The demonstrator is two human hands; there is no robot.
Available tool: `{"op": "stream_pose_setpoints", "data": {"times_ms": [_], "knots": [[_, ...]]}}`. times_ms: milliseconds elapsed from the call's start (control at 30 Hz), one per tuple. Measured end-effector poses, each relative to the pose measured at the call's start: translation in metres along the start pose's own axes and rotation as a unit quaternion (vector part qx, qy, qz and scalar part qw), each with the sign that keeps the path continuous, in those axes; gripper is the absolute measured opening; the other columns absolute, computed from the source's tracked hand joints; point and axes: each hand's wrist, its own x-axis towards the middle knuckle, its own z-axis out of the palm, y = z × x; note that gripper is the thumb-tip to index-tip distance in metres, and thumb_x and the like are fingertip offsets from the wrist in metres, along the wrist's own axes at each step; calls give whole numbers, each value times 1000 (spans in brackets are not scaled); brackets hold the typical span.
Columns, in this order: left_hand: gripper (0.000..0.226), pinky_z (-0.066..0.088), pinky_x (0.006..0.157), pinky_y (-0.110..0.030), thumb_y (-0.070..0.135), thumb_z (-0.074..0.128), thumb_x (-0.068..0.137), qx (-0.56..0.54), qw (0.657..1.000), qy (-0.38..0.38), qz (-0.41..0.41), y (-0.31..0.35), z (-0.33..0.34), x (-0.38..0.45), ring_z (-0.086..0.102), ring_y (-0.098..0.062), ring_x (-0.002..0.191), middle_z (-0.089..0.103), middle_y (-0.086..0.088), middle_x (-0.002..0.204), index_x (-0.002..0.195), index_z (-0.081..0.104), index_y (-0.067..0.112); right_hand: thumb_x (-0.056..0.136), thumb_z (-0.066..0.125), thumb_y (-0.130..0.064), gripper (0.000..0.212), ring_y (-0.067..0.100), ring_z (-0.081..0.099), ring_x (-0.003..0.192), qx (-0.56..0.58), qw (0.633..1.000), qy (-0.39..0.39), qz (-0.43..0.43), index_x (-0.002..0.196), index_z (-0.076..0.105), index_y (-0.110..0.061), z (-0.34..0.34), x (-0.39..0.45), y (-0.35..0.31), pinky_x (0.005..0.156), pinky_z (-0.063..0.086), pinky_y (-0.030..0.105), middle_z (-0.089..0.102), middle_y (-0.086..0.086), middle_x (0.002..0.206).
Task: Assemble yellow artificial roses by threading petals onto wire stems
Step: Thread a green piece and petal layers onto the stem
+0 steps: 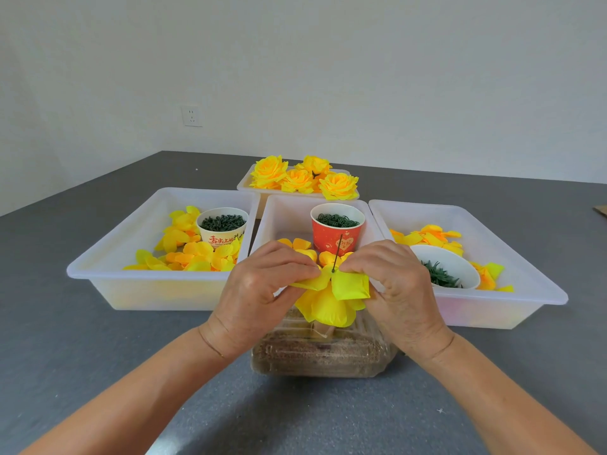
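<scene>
Rose in hand: a half-built yellow fabric rose (328, 307) is held above the near middle of the counter, its petals hanging down and a thin dark green wire stem (337, 254) standing up through its centre.
Top petal: a bright yellow fabric petal (349, 284) sits threaded on the stem, lying flat over the lower petals.
Left hand (259, 290): fingers pinch the left edge of the petals just beside the stem.
Right hand (394, 284): fingers pinch the petal at the stem, closed on it.
Below the hands: a clear plastic box with brown contents (320, 353) rests on the grey counter (98, 356).
Middle tray: a white plastic tray (279, 218) holds a red paper cup of dark green rings (336, 234) and loose petals.
Left tray: a white tray (115, 257) holds yellow and orange loose petals (190, 254) and a cream paper cup of dark green pieces (223, 226).
Right tray: a white tray (512, 257) holds petals and a white bowl of green parts (446, 267).
Far tray: finished yellow roses (302, 177) are heaped in a white tray (244, 185) behind the middle one.
</scene>
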Motion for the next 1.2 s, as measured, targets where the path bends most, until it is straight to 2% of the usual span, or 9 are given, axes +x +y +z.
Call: {"op": "stream_pose_setpoints", "data": {"times_ms": [200, 333, 533, 633, 733, 867, 967, 1100, 1200], "knots": [[19, 50, 78, -29, -4, 68, 73, 20, 1000, -16, 14, -1, -1, -2, 57, -17, 87, 70, -5, 93, 90, 74, 3, 62, 72, 0, 17, 27, 64, 77, 16, 999, -29, -7, 78, 74, -7, 0, 1, 2, 69, 50, 41, 70, 3, 80], [21, 50, 77, -31, -1, 57, 78, 21, 999, -28, 22, 0, -2, -4, 56, -20, 86, 70, -5, 94, 91, 73, 2, 67, 73, -3, 13, 27, 63, 79, 13, 999, -39, -13, 79, 74, -8, 0, -1, 2, 71, 47, 37, 70, 2, 82], [22, 51, 72, -35, 2, 54, 80, 24, 999, -37, 25, 2, -4, -5, 60, -25, 82, 70, -6, 93, 90, 73, 2, 58, 77, 12, 32, 27, 64, 82, 8, 998, -53, -20, 82, 75, -8, 0, -3, 3, 72, 44, 38, 71, 2, 85], [21, 52, 72, -35, 2, 55, 81, 25, 999, -37, 25, 1, -4, -6, 60, -24, 82, 71, -6, 93, 91, 73, 2, 55, 75, 16, 38, 28, 65, 83, 4, 998, -61, -30, 85, 75, -7, -2, -4, 5, 70, 47, 41, 71, 1, 86], [21, 52, 74, -34, 3, 56, 82, 25, 999, -40, 22, 0, -4, -8, 59, -23, 84, 71, -5, 95, 92, 73, 3, 60, 70, 12, 34, 27, 65, 84, -11, 996, -72, -44, 87, 75, -8, -4, -6, 5, 71, 46, 40, 72, -1, 89], [21, 52, 75, -34, 5, 54, 85, 29, 998, -47, 29, -1, -5, -10, 61, -23, 84, 71, -5, 96, 93, 73, 3, 69, 58, 4, 30, 26, 64, 84, -45, 993, -87, -66, 90, 75, -9, -8, -9, 6, 74, 36, 32, 72, -2, 90], [21, 54, 73, -34, 8, 54, 86, 33, 998, -49, 32, -1, -5, -10, 63, -25, 83, 71, -5, 97, 93, 74, 3, 74, 44, -4, 36, 27, 64, 84, -57, 991, -101, -73, 92, 75, -10, -10, -9, 5, 74, 36, 34, 71, -1, 91], [21, 54, 74, -34, 8, 54, 87, 31, 998, -51, 30, -1, -5, -11, 63, -25, 82, 71, -5, 98, 93, 74, 3, 75, 43, -6, 36, 27, 65, 84, -60, 990, -109, -72, 91, 75, -10, -11, -8, 3, 73, 37, 36, 72, 0, 91], [22, 54, 74, -33, 9, 54, 87, 24, 998, -51, 23, -3, -4, -12, 63, -25, 83, 71, -4, 99, 94, 74, 4, 77, 44, -5, 35, 27, 65, 83, -59, 990, -107, -75, 90, 76, -10, -13, -7, 1, 72, 43, 37, 72, 1, 90]]}}
